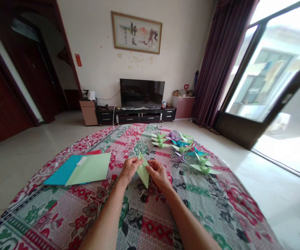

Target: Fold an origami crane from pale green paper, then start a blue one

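Note:
Between my two hands is a light green folded paper (pixel 143 175), a narrow kite shape with its long point toward me. My left hand (pixel 131 169) pinches its upper left edge, thumb on top. On the other side, my right hand (pixel 159 173) grips the right edge between thumb and fingers. The fingertips beneath the paper are partly hidden. To the right stand several folded paper cranes in rows, among them a light green crane (pixel 204 168), a blue crane (pixel 197 151) and a purple crane (pixel 180 158).
Left of my hands lie flat paper sheets, with a light green sheet (pixel 92 168) over a blue sheet (pixel 60 172) and a red edge behind. A patterned cloth (pixel 100 215) covers the round table. Beyond it, a television (pixel 142 93) stands on a low black cabinet (pixel 129 118).

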A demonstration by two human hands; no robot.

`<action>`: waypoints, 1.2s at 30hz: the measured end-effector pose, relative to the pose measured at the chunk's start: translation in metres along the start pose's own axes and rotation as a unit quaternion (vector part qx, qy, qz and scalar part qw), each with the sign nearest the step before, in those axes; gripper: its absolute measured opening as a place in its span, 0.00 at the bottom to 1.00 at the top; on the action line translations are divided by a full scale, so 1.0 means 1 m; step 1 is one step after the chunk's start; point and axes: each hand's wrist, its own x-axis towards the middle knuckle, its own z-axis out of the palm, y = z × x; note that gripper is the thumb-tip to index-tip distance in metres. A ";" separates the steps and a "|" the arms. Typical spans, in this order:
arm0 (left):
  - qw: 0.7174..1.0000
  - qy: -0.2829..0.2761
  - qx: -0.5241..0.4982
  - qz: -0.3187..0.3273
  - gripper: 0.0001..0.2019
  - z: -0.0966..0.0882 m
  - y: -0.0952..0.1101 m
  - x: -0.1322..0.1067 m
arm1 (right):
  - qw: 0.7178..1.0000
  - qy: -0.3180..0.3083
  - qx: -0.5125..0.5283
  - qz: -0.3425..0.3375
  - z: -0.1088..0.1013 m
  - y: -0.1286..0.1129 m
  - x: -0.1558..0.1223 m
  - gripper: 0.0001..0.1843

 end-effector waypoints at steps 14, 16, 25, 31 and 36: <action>0.998 -0.057 -0.004 -0.001 0.17 0.002 0.004 -0.003 | 0.992 0.005 0.123 0.016 0.001 -0.003 0.002 0.18; 0.995 -0.099 -0.008 -0.014 0.18 0.004 0.007 -0.006 | 0.991 0.021 0.129 0.008 0.001 -0.001 0.003 0.18; 0.992 -0.126 0.012 0.006 0.16 0.002 0.002 -0.005 | 0.988 0.037 0.139 0.047 -0.001 -0.005 0.000 0.18; 0.988 -0.152 -0.024 0.010 0.19 0.002 0.005 -0.008 | 0.968 0.027 0.234 0.092 -0.003 -0.011 0.001 0.20; 0.991 -0.135 -0.002 0.024 0.23 0.004 0.003 -0.006 | 0.990 0.061 0.126 0.036 -0.002 -0.005 0.004 0.18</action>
